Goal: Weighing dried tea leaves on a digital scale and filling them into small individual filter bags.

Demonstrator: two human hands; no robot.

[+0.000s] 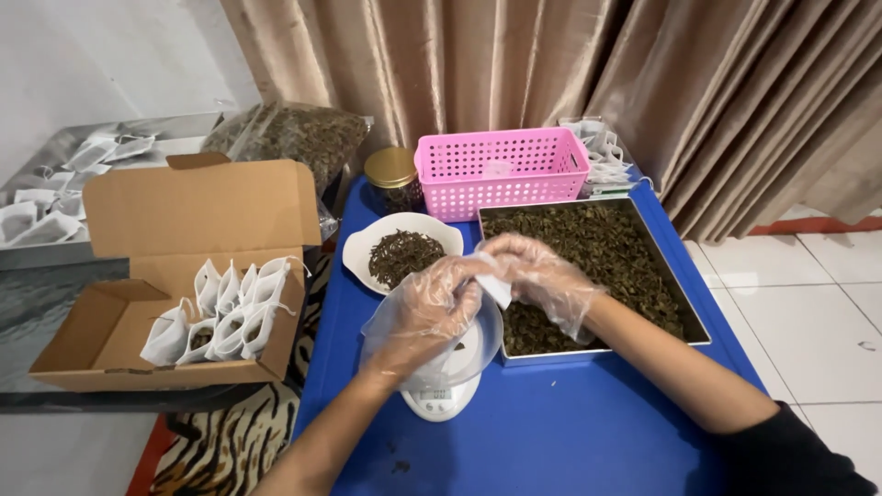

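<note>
Both my hands wear clear plastic gloves and meet over a small white kitchen scale (441, 397) on the blue table (570, 432). My left hand (424, 310) and my right hand (540, 276) together pinch a small white filter bag (493, 287) between the fingertips, just above the clear bowl (478, 354) on the scale. Right behind the hands lies a metal tray (643, 266) full of dark dried leaves. A white dish (404, 250) with more dried leaves sits to the left of the tray.
A pink plastic basket (501, 170) and a gold-lidded jar (392, 179) stand at the table's far edge. An open cardboard box (184, 285) with several filled white bags sits at left. Behind it lie a large bag of leaves (294, 133) and more bags on a metal surface (55, 197).
</note>
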